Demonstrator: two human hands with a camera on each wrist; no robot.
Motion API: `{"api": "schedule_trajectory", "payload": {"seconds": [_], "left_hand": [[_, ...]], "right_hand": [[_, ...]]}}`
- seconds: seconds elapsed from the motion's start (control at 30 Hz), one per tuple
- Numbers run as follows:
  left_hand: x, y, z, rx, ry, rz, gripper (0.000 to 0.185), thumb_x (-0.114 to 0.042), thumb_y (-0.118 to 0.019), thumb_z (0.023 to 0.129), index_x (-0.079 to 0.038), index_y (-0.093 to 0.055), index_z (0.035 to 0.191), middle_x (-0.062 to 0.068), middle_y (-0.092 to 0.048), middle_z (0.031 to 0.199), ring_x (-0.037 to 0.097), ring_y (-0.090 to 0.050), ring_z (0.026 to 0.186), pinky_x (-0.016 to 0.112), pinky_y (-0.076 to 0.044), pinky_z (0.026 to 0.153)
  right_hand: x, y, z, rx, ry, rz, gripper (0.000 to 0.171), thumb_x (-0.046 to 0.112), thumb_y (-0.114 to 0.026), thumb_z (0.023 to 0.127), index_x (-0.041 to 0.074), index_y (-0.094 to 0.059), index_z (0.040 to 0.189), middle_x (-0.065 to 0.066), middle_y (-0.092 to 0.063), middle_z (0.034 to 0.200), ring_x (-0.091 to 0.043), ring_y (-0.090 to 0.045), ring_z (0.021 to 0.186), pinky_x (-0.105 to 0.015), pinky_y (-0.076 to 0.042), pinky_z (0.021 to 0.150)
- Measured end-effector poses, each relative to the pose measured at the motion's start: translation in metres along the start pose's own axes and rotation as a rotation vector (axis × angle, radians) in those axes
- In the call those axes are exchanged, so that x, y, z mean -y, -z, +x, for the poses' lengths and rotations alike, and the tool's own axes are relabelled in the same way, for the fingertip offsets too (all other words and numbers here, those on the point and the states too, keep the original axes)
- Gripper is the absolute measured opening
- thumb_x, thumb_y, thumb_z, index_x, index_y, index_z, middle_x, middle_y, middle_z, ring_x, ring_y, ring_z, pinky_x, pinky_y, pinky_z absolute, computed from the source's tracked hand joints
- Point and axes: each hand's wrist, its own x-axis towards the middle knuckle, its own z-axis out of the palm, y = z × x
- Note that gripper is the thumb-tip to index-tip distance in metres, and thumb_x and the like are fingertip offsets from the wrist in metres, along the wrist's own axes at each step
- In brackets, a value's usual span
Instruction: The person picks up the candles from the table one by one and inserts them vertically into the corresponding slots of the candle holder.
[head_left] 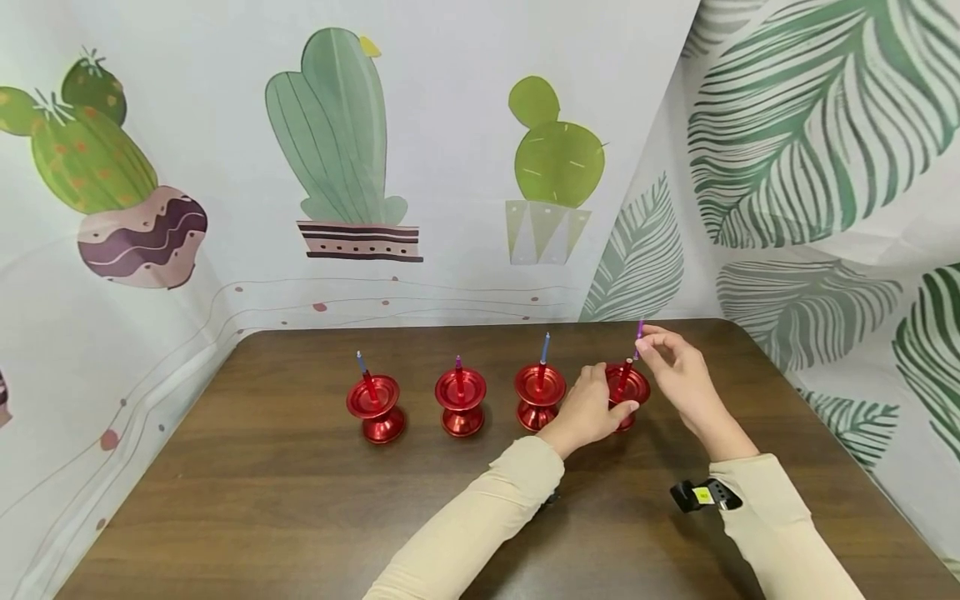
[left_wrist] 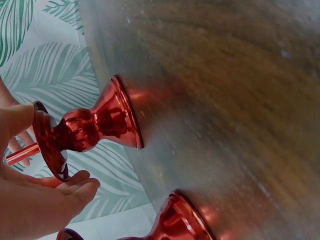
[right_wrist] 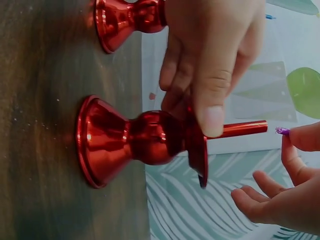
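Four red metal candle holders stand in a row on a dark wooden table point(head_left: 300, 500), and both hands are at work on the one at the right end. The left hand point(head_left: 588, 410) grips the rightmost candle holder point(right_wrist: 145, 137) around its dish, thumb over the rim and fingers curled behind, apparently to keep it steady on its flared foot. The right hand point(head_left: 675, 362) pinches the tip of a thin purple candle point(head_left: 638, 332) between thumb and forefinger, just above and beside that holder; the candle leans slightly, and its lower end seems to meet the red socket tube point(right_wrist: 242, 129) rising from the dish, though the joint itself is hard to make out.

Each of the other three holders already carries a slim candle in its socket: the left holder point(head_left: 375, 408) a bluish one that leans left, the second holder point(head_left: 461, 402) a short purple one, the third holder point(head_left: 539, 396) a taller blue one standing upright. They sit evenly spaced and apart from one another.

Behind the table hangs a cloth backdrop point(head_left: 450, 125) printed with cacti, meeting a leaf-patterned cloth on the right. A small black device point(head_left: 705, 495) is strapped at the right wrist, over a beige sleeve.
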Motion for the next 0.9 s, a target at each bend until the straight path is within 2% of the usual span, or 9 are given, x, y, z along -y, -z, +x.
{"api": "schedule_trajectory", "payload": {"seconds": [0.13, 0.37, 0.53, 0.67, 0.77, 0.9], "left_hand": [[0.001, -0.001, 0.001, -0.008, -0.010, 0.005, 0.071, -0.043, -0.066, 0.089, 0.002, -0.041, 0.138, 0.011, -0.053, 0.124, 0.017, -0.054, 0.114, 0.025, -0.046, 0.096], [0.002, -0.002, 0.001, -0.007, -0.012, -0.003, 0.070, -0.042, -0.065, 0.090, 0.002, -0.041, 0.139, 0.011, -0.053, 0.125, 0.016, -0.053, 0.114, 0.025, -0.046, 0.095], [0.003, -0.003, 0.001, -0.012, -0.015, -0.002, 0.070, -0.042, -0.065, 0.090, 0.002, -0.041, 0.138, 0.011, -0.053, 0.125, 0.017, -0.053, 0.114, 0.026, -0.046, 0.095], [0.002, -0.002, 0.000, -0.014, -0.019, -0.003, 0.070, -0.042, -0.065, 0.090, 0.002, -0.041, 0.138, 0.011, -0.053, 0.124, 0.018, -0.054, 0.114, 0.026, -0.047, 0.095], [0.002, -0.002, -0.001, -0.014, -0.019, -0.003, 0.070, -0.042, -0.065, 0.090, 0.001, -0.041, 0.138, 0.011, -0.053, 0.124, 0.018, -0.054, 0.114, 0.026, -0.047, 0.095], [0.002, -0.003, 0.000, -0.012, -0.018, -0.010, 0.070, -0.042, -0.065, 0.090, 0.001, -0.040, 0.139, 0.011, -0.053, 0.125, 0.018, -0.054, 0.113, 0.026, -0.047, 0.095]], "right_hand": [[-0.005, -0.005, 0.001, -0.017, 0.027, -0.011, 0.033, 0.021, -0.055, 0.099, -0.011, -0.057, 0.107, -0.021, -0.047, 0.138, -0.030, -0.048, 0.119, -0.012, -0.037, 0.089], [-0.008, -0.011, 0.000, -0.040, 0.092, -0.009, 0.022, 0.011, -0.055, 0.098, -0.011, -0.057, 0.102, -0.021, -0.047, 0.138, -0.033, -0.050, 0.115, -0.006, -0.039, 0.083], [-0.011, -0.013, 0.000, -0.082, 0.200, -0.041, 0.013, 0.005, -0.058, 0.095, -0.008, -0.057, 0.096, -0.020, -0.049, 0.135, -0.031, -0.054, 0.111, -0.004, -0.040, 0.084], [-0.016, -0.014, -0.001, -0.107, 0.293, -0.044, 0.005, -0.003, -0.060, 0.092, -0.007, -0.056, 0.093, -0.022, -0.050, 0.132, -0.012, -0.053, 0.113, -0.005, -0.039, 0.088], [-0.019, -0.016, -0.001, -0.110, 0.324, -0.051, 0.005, -0.007, -0.060, 0.090, -0.007, -0.056, 0.093, -0.023, -0.051, 0.132, 0.004, -0.048, 0.110, -0.007, -0.039, 0.088], [-0.020, -0.018, 0.000, -0.110, 0.326, -0.057, 0.006, -0.014, -0.056, 0.089, -0.010, -0.053, 0.093, -0.026, -0.051, 0.130, 0.002, -0.047, 0.111, -0.005, -0.038, 0.085]]}}
